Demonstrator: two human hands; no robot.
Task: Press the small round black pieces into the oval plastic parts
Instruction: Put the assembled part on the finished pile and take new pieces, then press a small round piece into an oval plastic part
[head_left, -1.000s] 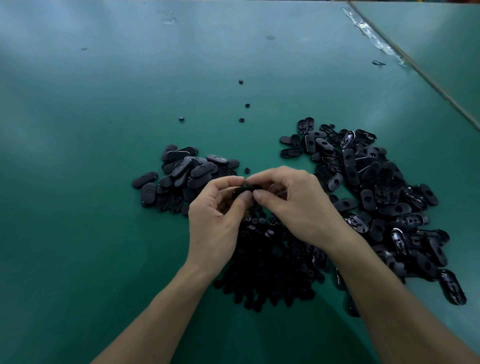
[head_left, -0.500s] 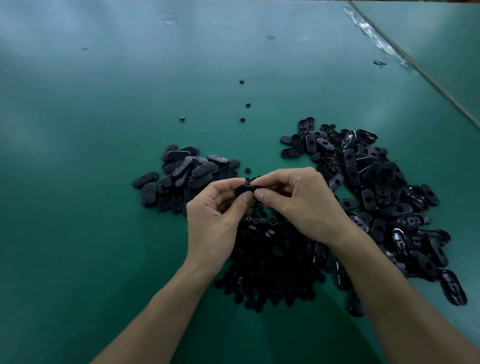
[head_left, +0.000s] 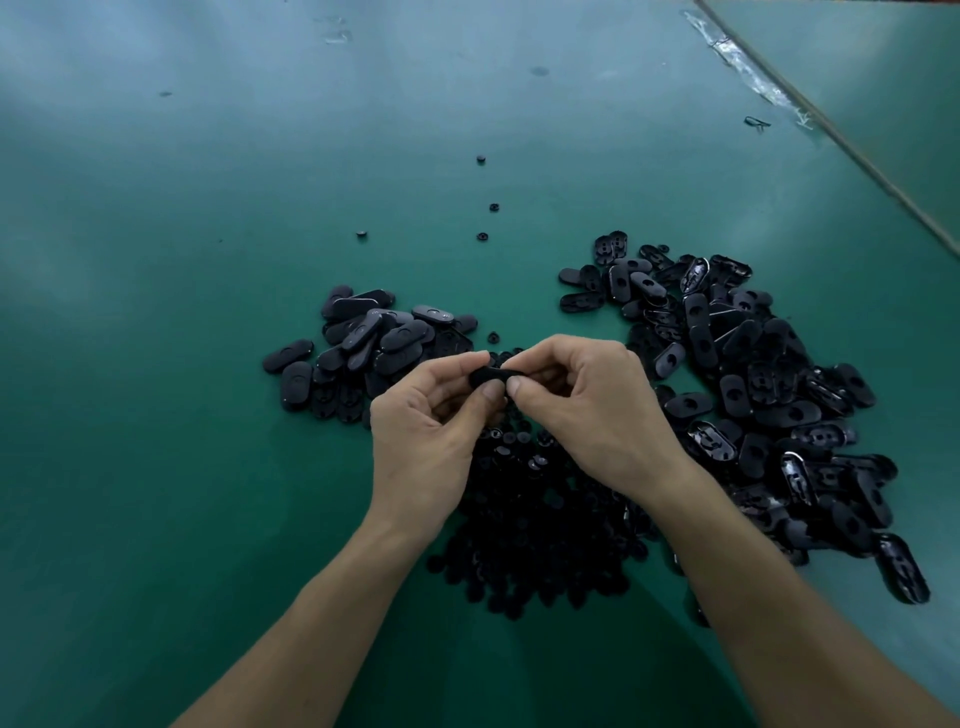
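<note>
**Both hands pinch one oval part over the heap**

Nearest: two bare forearms come in from the bottom edge over the green table top (head_left: 156, 493). Between them lies a dense heap of small round black pieces (head_left: 535, 525), partly hidden under the wrists.

Above the heap's far end, the left hand (head_left: 426, 436) and right hand (head_left: 597, 415) meet. Fingers of both are curled, and thumbs and forefingers pinch one black oval plastic part (head_left: 488, 375) between them, clear of the table. Whether a round piece is seated in it, I cannot tell.

Left of the hands is a small pile of dark oval plastic parts (head_left: 363, 348), mostly smooth side up. On the right is a larger spread of black oval parts (head_left: 753, 395), many showing a hole or the ribbed underside.

Farther out, four stray round black pieces (head_left: 494, 207) sit well apart on the green surface. Far right corner: a strip of clear crinkled tape (head_left: 737, 57) along a table seam (head_left: 857, 156), with a small dark scrap (head_left: 757, 123) near it.
</note>
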